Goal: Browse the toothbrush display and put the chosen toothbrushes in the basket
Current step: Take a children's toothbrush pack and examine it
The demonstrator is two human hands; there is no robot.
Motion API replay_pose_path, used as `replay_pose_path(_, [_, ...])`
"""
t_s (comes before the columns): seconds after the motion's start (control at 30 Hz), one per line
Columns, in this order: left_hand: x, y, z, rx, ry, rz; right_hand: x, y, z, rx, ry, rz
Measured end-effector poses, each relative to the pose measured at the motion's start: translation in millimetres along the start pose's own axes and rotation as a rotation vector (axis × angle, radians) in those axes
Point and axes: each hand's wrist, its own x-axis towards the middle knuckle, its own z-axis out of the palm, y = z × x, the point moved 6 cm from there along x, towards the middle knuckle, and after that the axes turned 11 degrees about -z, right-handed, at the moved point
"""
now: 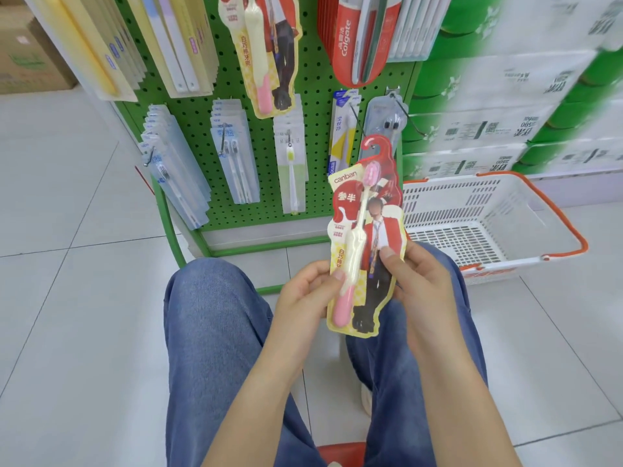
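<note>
A carded toothbrush pack (365,210), red and yellow with a cream and pink brush, stands upright above my knees. My left hand (308,298) grips its lower left edge, thumb on the front. My right hand (416,284) pinches its right edge, thumb pressed on the card. Behind it is the green pegboard display (199,123) hung with several toothbrush packs, among them an identical red and yellow pack (259,52) and a red Colgate pack (357,38). The white basket (488,227) with orange handles sits on the floor to the right, nothing visible inside.
Stacked green and white tissue packs (526,106) fill the right behind the basket. Cardboard boxes (30,55) stand at far left. Pale floor tiles (67,264) spread left of the display. My knees in blue jeans (215,332) are below, with a red stool edge (340,453) between them.
</note>
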Motion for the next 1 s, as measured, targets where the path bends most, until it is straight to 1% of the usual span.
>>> replay_pose_path(0.13, [10.7, 24.7, -1.1, 0.010, 0.051, 0.086, 2.5, -2.9, 1.8, -0.025, -0.058, -0.002])
replay_pose_path(0.3, [27.8, 57.7, -5.0, -0.003, 0.120, 0.155, 13.8, -8.8, 5.0, -0.037, -0.087, -0.009])
replay_pose_path(0.47, [45.0, 95.0, -4.8, 0.016, 0.135, 0.234, 32.8, -22.7, 18.3, -0.065, -0.155, -0.059])
replay_pose_path(0.63, [52.4, 128.5, -9.2, 0.024, 0.199, 0.307, 62.2, -46.8, 35.5, -0.086, -0.201, -0.105])
replay_pose_path(0.8, [55.8, 164.2, -9.7, 0.061, 0.215, 0.362, 108.6, -109.8, 69.9, -0.061, -0.240, -0.254])
replay_pose_path(0.9, [53.8, 189.5, -7.3, 0.071, 0.211, 0.421, 126.0, -158.7, 94.5, -0.114, -0.289, -0.426])
replay_pose_path(1.0, [49.8, 213.6, -5.9, 0.080, 0.212, 0.486, 134.3, -201.7, 114.6, -0.169, -0.302, -0.589])
